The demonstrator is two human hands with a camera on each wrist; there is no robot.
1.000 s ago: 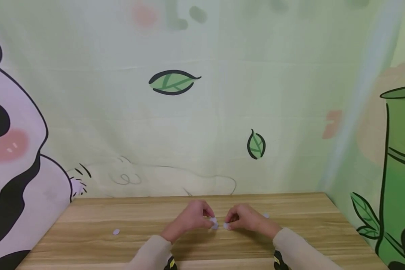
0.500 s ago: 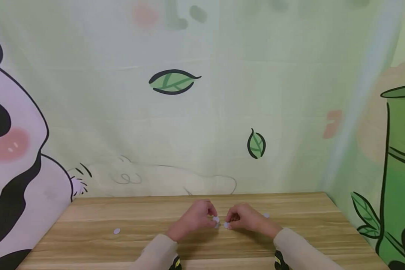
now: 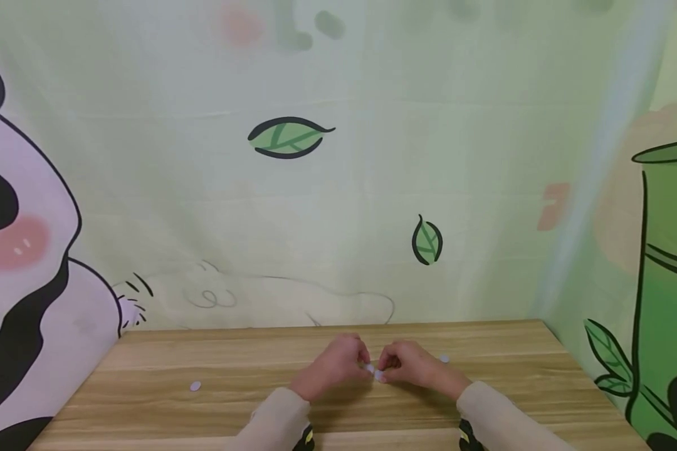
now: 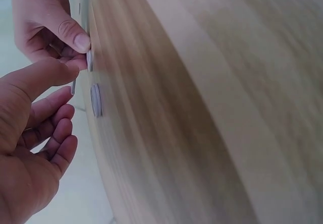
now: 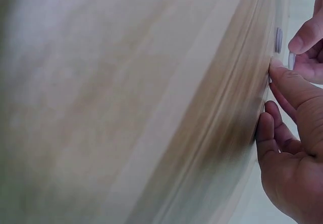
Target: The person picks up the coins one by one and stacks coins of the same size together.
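My left hand (image 3: 335,364) pinches a small whitish disc (image 4: 73,87) on edge between thumb and fingertips, a little above the wooden tabletop. Close on its right, my right hand (image 3: 414,363) holds its thumb and fingertips at another pale disc (image 3: 378,375) low at the table; whether there is more than one under the thumb I cannot tell. The two hands' fingertips nearly meet. Beside the left fingers, a short stack of discs (image 4: 96,100) lies on the wood, seen in the left wrist view and hidden by the left hand in the head view.
A single pale disc (image 3: 195,386) lies on the left part of the table (image 3: 146,413). Another disc (image 3: 444,358) lies behind the right hand. A printed cloth backdrop (image 3: 338,250) with a panda, leaves and bamboo stands along the far table edge.
My left hand has lifted its disc from the spot with the other discs and moved right, up to the right fingertips. The right hand has stayed almost still.
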